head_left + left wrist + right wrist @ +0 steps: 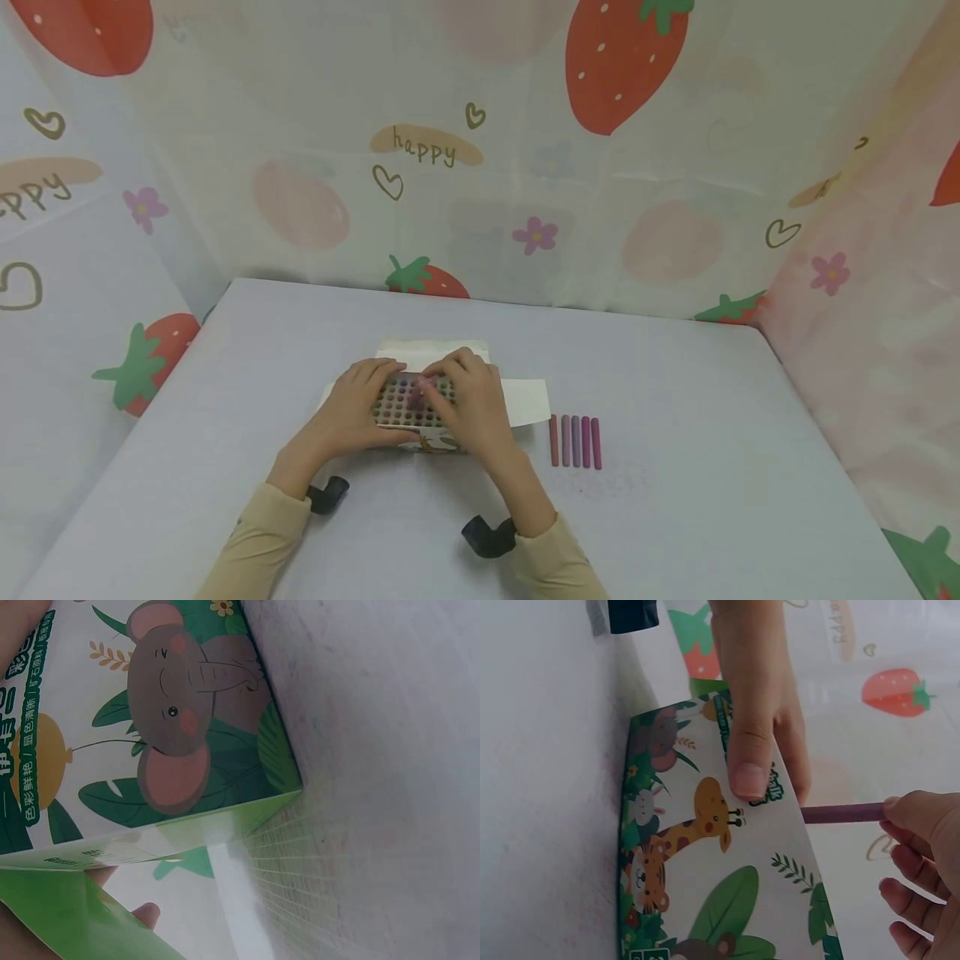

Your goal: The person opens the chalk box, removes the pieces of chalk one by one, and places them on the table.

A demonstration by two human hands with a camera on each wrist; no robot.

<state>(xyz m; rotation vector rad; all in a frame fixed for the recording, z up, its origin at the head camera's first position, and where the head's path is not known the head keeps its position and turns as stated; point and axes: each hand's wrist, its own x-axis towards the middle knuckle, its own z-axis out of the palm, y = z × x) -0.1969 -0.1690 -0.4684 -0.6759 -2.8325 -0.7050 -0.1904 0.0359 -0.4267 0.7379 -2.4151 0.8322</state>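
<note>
An open cardboard box of chalk, printed with a giraffe, an elephant and other animals, stands on the table. Rows of chalk ends in many colours fill its top. My left hand holds the box at its left side, the thumb lying on the front panel. Over the top of the box, my right hand pinches a purple chalk stick between thumb and fingertips. That stick juts upright from the box, its lower end hidden behind the front panel.
Right of the box, several chalk sticks in reddish, purple and pink tones lie side by side. Chalk dust marks the white table near them. The box's flaps spread out, one back and one right. A strawberry-print curtain hangs behind.
</note>
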